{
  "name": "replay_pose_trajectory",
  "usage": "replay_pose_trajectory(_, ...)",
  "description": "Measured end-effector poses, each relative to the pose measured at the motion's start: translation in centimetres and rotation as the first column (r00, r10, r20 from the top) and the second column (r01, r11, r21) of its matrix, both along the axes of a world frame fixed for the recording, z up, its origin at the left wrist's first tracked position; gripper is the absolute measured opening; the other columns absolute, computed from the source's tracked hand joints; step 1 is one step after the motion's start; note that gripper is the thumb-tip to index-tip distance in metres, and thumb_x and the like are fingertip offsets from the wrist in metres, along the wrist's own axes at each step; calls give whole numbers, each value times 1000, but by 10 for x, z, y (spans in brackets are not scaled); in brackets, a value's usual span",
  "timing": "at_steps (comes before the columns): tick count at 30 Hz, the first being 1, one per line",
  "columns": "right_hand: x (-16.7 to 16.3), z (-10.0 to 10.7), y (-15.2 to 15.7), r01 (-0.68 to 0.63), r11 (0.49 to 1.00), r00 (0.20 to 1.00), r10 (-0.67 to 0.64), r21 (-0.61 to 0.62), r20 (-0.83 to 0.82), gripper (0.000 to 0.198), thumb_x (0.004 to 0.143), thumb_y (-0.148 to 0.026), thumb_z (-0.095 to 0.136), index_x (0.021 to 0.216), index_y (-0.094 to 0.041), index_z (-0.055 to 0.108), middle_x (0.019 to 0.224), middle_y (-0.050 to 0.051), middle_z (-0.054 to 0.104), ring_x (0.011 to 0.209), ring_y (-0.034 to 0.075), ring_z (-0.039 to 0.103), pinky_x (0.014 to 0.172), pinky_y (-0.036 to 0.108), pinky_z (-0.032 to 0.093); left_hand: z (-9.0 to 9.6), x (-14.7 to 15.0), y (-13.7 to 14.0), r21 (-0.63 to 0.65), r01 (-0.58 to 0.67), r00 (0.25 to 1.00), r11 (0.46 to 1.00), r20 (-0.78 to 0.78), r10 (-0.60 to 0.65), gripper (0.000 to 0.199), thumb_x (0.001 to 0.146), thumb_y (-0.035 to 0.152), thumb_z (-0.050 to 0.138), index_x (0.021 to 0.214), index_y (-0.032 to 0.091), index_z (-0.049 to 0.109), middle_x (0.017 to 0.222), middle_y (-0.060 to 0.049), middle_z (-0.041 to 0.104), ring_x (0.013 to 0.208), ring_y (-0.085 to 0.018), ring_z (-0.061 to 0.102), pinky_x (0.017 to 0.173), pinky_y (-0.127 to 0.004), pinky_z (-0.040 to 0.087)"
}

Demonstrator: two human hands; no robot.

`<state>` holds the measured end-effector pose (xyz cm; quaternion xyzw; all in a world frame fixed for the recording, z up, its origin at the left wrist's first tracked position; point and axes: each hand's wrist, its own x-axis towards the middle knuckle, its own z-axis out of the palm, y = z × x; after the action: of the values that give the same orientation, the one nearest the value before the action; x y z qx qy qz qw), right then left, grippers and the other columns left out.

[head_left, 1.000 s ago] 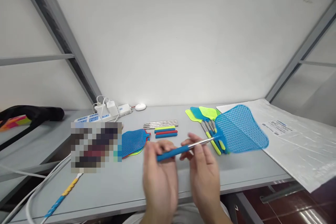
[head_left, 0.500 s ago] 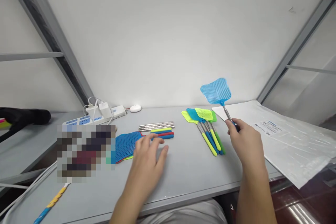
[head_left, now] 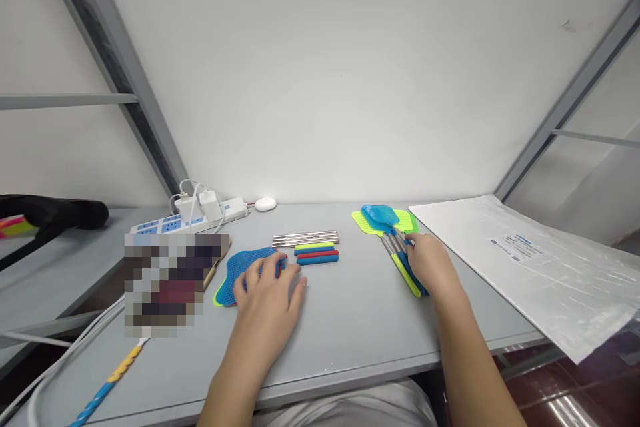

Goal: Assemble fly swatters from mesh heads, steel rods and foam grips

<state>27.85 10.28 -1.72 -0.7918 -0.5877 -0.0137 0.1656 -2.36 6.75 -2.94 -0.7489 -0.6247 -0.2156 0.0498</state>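
My right hand [head_left: 431, 261] is closed around a blue fly swatter [head_left: 381, 217], laid over a pile of other swatters; the hand covers most of its handle. Under it show a yellow-green swatter [head_left: 361, 222] and a bit of a green one. My left hand [head_left: 267, 290] is open, fingers spread, over the right edge of a stack of loose swatter heads [head_left: 243, 272], blue on top. Just beyond its fingertips lie several loose handles [head_left: 317, 254] in yellow-green, blue and red. Metal rods [head_left: 306, 238] lie side by side behind them.
A white plastic mailer [head_left: 465, 233] lies at the right and overhangs the front edge. At the left are a power strip [head_left: 235, 207] with chargers, a white oval device [head_left: 265, 204], a blurred-out item [head_left: 173, 287] and a yellow-blue wrapped cable [head_left: 113, 377].
My right hand has brought the blue swatter down and left from the air onto the pile. My left hand has shifted slightly left over the loose heads, still open.
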Motion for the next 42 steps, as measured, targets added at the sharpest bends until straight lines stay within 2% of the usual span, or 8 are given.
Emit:
replay_pose_trajectory(10, -6, -1, -6, -13, 1000, 999, 12, 19, 31, 36, 92, -23, 44, 115, -14, 70, 102, 17, 62, 96, 30, 60, 79, 37, 44, 2, 24, 3, -119, 137, 985, 983, -91, -148, 38, 96, 32, 46, 131, 25, 59, 144, -10, 54, 137, -39, 36, 108, -70, 18)
replay_pose_trajectory(17, -38, 41, -2, -142, 990, 990, 142, 26, -24, 39, 96, -32, 42, 123, -16, 64, 112, 17, 60, 96, 31, 59, 76, 40, 43, 7, 25, -1, -43, 161, 986, 986, -27, -163, 27, 95, 26, 51, 120, 24, 62, 124, -9, 65, 123, -34, 47, 108, -68, 18)
replay_pose_trajectory(20, -75, 59, 22, -364, 931, 927, 360, -28, -107, 32, 97, -31, 44, 120, -22, 66, 118, 11, 62, 98, 25, 61, 80, 36, 46, 7, 22, -7, -28, 143, 990, 989, -14, -144, 24, 94, 26, 53, 117, 26, 62, 114, -7, 66, 114, -31, 50, 107, -63, 24)
replay_pose_trajectory(23, -115, 63, 58, -574, 811, 810, 543, -110, -220, 22, 96, -31, 54, 112, -23, 66, 115, 7, 65, 99, 19, 63, 87, 35, 49, 2, 18, -13, -18, 70, 998, 997, -10, -70, 22, 96, 26, 50, 113, 25, 63, 107, -9, 63, 103, -29, 51, 98, -56, 34)
replay_pose_trajectory(31, -152, 34, 126, -674, 691, 728, 563, -260, -392, 32, 94, -35, 59, 122, -19, 59, 125, 9, 60, 103, 22, 62, 87, 42, 54, -8, 12, -22, 14, 47, 997, 999, 57, -48, 15, 92, 19, 55, 103, 26, 61, 121, -7, 60, 112, -30, 48, 94, -54, 33)
replay_pose_trajectory(38, -143, 33, 123, -650, 746, 721, 545, -144, -428, 31, 95, -36, 57, 121, -18, 60, 123, 9, 60, 101, 21, 63, 85, 41, 54, -5, 14, -25, -29, 140, 969, 990, 209, -131, 29, 90, 6, 51, 110, 25, 56, 103, -3, 68, 106, -28, 53, 90, -50, 34)
replay_pose_trajectory(40, -137, 43, 117, -653, 755, 703, 571, -64, -424, 20, 92, -30, 62, 107, -17, 63, 108, 7, 65, 91, 19, 62, 81, 38, 53, -1, 14, -29, 12, 200, 913, 980, 360, -191, 30, 91, 11, 55, 116, 28, 54, 105, -2, 68, 106, -25, 53, 94, -48, 34)
replay_pose_trajectory(42, -131, 58, 105, -639, 767, 678, 597, 57, -429, 7, 87, -20, 64, 92, -17, 62, 87, 3, 64, 79, 17, 59, 75, 34, 50, 3, 14, -32, 111, 230, 783, 967, 569, -251, 30, 93, 17, 58, 119, 30, 53, 106, -1, 66, 103, -22, 54, 94, -43, 37)
